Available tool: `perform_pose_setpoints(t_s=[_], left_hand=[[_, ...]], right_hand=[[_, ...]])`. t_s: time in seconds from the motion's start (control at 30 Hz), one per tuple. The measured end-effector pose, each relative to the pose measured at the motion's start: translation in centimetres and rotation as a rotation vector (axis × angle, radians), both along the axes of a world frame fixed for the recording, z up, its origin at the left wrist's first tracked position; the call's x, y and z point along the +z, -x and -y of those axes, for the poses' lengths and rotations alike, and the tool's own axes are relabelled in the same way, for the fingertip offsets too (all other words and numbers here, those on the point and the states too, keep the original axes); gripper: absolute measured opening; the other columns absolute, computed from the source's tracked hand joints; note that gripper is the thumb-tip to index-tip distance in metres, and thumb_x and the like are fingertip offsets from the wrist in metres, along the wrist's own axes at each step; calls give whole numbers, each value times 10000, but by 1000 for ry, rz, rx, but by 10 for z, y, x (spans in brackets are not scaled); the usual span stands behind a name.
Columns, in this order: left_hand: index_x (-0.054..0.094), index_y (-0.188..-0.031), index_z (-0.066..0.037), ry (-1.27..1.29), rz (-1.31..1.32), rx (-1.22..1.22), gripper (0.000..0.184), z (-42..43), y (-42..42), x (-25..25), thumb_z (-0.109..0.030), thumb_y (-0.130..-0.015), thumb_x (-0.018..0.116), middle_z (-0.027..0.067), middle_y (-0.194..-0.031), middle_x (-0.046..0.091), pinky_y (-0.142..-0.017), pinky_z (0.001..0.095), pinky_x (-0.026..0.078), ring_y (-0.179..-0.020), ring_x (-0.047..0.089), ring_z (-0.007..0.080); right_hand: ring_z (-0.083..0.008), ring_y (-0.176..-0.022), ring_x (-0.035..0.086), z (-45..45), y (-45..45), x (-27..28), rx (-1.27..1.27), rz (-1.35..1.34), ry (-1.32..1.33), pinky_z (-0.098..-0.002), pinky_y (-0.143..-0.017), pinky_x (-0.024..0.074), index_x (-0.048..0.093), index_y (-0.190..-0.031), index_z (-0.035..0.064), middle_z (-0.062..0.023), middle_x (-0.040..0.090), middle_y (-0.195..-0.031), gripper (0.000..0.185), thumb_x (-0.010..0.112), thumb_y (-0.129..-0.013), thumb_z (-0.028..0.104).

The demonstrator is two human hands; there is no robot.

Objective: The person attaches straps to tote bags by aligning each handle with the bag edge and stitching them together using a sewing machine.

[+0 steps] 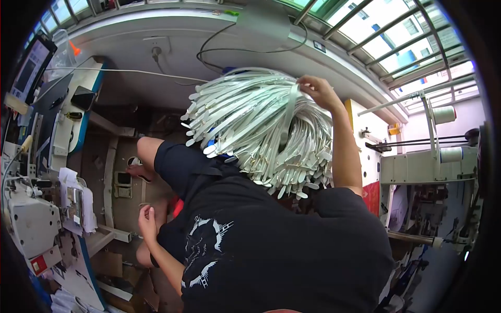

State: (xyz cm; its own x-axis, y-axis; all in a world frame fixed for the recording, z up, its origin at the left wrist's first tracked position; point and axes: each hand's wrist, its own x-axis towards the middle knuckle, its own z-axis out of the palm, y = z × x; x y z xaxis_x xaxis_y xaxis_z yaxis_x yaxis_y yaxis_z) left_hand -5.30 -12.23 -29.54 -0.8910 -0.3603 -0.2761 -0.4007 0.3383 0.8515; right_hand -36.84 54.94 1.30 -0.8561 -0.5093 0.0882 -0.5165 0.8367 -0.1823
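Note:
A large bundle of long, pale, flat straps with rounded ends (245,109) lies beside my thigh, looped over and fanned out to both sides. A wider pale band (290,112) crosses the top of it. My right hand (317,91) reaches over the far side of the bundle, its fingers bent and pinched at the upper end of that band. My left hand (147,223) is held low by my knee, apart from the bundle. Its fingers are curled together, and anything between them is hidden.
At left stands a sewing machine (34,216) on a table, with a phone (83,97) and a monitor (32,68). Another machine with thread spools (444,115) stands at right. A cable (250,51) hangs along the wall under barred windows.

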Motion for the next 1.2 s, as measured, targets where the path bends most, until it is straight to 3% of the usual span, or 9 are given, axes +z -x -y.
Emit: perform_pose_setpoints(t_s=[0.13,0.4,0.5,0.6,0.7,0.83,0.9,1.0,1.2], left_hand=[[668,-1277,8,67,-18,-92,312,-44,53,70,-192,-1038,672,79,-1030,713,-847,287,537,-935,677,147],[662,-1305,15,-22,-330,-471,353,-153,165,252,-56,-963,708,138,-1121,724,-946,308,538,-1039,703,220],[632,-1360,18,-26,-468,-553,428,-181,183,294,-70,-951,727,152,-1185,706,-966,307,530,-1054,701,230],[556,-1462,-4,-184,-631,-445,575,-202,181,316,-209,-968,766,178,-1276,673,-1007,365,525,-1095,691,263],[436,-1566,-45,-455,-929,-147,705,-203,166,319,-358,-1003,721,194,-1429,561,-895,334,553,-1013,690,240],[501,-1485,7,-256,-811,92,722,-142,104,297,-502,-1007,682,201,-1256,653,-718,295,567,-856,676,211],[572,-1379,36,-487,-1049,390,546,-125,75,304,-413,-1071,619,181,-1170,684,-605,227,517,-746,633,149],[609,-1324,27,-386,-880,735,341,-101,46,319,-232,-1108,561,157,-1053,730,-611,224,523,-727,618,97],[617,-1337,9,-348,-892,890,296,-74,-4,305,-141,-1082,599,141,-1036,748,-620,218,522,-719,615,61]], right_hand=[[-130,-790,583,-9,-2,57,-191,-219,1574,-270,-712,482,650,-1181,7,-52,667,-971,183,558,-1097,140],[-33,-622,461,90,30,174,126,-308,1275,-206,-531,342,660,-1198,18,-43,670,-906,186,519,-1117,108],[-78,-685,578,164,37,190,478,-178,760,-245,-579,436,678,-1179,20,-52,700,-903,160,607,-1056,94],[-387,-798,677,242,13,169,820,188,336,-456,-709,544,665,-988,35,-152,672,-835,100,680,-977,133],[-402,-815,675,293,2,122,912,374,253,-477,-687,529,648,-965,32,-161,689,-844,192,635,-1023,214],[-360,-747,687,355,17,80,1087,509,359,-454,-646,528,654,-985,31,-143,675,-796,218,626,-1048,238],[-301,-708,688,385,11,66,1157,732,335,-419,-630,531,657,-1000,30,-125,665,-771,227,622,-1060,246],[-129,-630,644,431,-18,51,1019,1173,181,-305,-599,524,664,-1031,12,-57,640,-729,250,604,-1092,247],[-100,-663,637,497,-83,1,1113,1416,289,-254,-612,517,656,-1071,-16,-23,652,-758,255,573,-1110,222]])
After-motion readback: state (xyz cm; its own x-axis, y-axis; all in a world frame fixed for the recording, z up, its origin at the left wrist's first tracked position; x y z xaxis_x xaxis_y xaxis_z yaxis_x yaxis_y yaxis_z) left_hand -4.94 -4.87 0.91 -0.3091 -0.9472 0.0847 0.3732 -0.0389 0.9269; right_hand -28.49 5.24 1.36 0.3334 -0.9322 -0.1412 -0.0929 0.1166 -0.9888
